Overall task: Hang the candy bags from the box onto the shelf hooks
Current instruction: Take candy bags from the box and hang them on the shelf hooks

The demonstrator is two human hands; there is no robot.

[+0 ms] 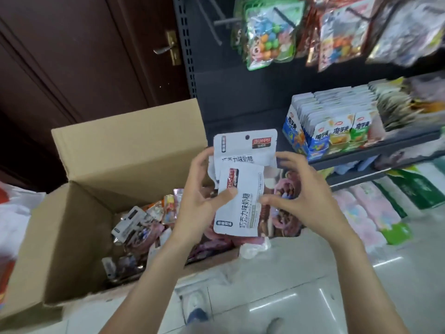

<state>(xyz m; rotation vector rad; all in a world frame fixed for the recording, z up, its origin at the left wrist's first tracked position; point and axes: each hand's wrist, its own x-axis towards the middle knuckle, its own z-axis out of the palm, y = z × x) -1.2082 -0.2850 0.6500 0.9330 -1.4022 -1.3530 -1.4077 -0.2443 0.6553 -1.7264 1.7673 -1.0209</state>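
We observe the left hand (204, 189) at the centre of the view, its fingers curled round the left edges of two white candy bags, thumb pressed on the front one. The front bag (240, 203) lies turned sideways, its print running vertically; the rear bag (245, 147) stands upright behind it, toward twelve o'clock, with its hang hole at the top edge. The right hand (303, 189), at three o'clock of the bags, has its fingers curled narrow, the thumb touching the right edge of the front bag; we cannot tell whether the other fingers grip it. Below and at nine o'clock of the hands stands the open cardboard box (125, 145) on the floor (301, 285), flaps raised, with more candy bags (142, 227) lying loose inside. At one o'clock, coloured candy packets (267, 32) hang on the shelf hooks (226, 21) of a dark rack. At three o'clock a shelf (375, 150) carries upright snack packs (337, 126). A dark wooden door (84, 49) with a brass handle stands at eleven o'clock.
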